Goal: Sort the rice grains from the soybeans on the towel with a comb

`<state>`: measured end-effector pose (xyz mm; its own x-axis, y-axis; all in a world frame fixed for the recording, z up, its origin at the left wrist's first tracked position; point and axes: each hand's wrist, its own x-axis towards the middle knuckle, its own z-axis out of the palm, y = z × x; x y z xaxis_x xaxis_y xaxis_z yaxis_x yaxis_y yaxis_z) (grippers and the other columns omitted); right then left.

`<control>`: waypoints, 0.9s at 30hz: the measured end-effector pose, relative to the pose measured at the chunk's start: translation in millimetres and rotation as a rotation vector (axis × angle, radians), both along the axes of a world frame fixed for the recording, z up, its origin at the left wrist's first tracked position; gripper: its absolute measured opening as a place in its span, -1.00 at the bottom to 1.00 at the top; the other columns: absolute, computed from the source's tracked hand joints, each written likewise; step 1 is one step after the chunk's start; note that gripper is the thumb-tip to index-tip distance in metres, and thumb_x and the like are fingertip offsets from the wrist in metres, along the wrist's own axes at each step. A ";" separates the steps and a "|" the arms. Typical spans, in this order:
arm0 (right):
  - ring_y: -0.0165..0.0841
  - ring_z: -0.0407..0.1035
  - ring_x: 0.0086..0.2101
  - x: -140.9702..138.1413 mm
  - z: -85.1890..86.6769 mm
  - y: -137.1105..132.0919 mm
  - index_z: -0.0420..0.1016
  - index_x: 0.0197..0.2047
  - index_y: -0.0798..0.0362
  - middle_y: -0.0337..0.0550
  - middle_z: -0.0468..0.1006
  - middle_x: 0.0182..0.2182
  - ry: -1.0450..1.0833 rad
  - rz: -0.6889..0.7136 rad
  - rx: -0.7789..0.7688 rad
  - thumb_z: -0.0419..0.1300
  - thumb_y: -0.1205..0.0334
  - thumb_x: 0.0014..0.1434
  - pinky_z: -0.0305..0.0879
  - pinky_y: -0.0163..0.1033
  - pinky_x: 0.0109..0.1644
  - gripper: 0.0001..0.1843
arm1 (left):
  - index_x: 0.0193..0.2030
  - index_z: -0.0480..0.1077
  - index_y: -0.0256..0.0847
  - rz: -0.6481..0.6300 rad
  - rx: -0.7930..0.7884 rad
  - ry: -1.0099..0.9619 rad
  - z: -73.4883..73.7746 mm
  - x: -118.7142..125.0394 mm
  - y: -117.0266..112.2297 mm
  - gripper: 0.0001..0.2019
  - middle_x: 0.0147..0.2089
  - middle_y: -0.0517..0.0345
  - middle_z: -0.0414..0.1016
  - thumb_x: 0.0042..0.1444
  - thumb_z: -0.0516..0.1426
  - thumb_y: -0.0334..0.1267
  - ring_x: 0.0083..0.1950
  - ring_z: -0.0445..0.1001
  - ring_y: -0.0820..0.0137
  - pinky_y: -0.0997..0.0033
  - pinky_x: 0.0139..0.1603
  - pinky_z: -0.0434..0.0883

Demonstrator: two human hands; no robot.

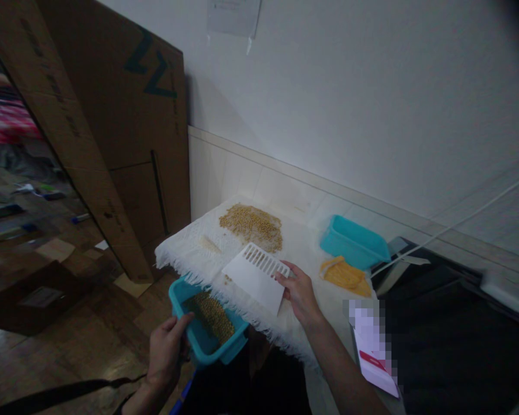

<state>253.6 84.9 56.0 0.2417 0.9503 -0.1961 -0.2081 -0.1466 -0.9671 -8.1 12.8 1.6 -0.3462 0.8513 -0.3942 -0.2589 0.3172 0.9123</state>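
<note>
My left hand [168,346] grips the near left rim of a turquoise plastic bin [205,357], thumb over the edge. Soybean-like yellow beans [218,317] lie inside it, and the bin sits just below the table's fringed edge. In my right hand [300,291] is a white slotted plastic scraper [253,282], held by its right side and tilted low over the cloth. A few beans rest by its left edge. Beyond it, a spread heap of the same beans [253,223] lies on the white fringed tablecloth [185,242].
A second turquoise bin [354,245] and a yellow cloth bag [346,276] sit at the table's right. Nearby are a white-and-red packet [374,357] and black material [458,340]. A tall cardboard box [151,132] stands left, against the wall [350,86]. Another box [30,300] is on the floor.
</note>
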 end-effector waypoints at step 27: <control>-0.26 0.48 -0.30 -91.6 17.2 82.4 0.44 -0.14 0.05 -0.10 0.60 -0.32 -0.692 -0.189 0.358 0.17 0.23 0.02 0.32 -0.22 -0.16 -0.72 | -0.68 0.20 -0.15 -0.011 -0.006 0.015 0.0 -2.3 0.6 -0.64 -0.85 0.41 0.14 -0.16 0.23 0.00 -0.82 0.07 0.54 0.54 -0.81 -0.02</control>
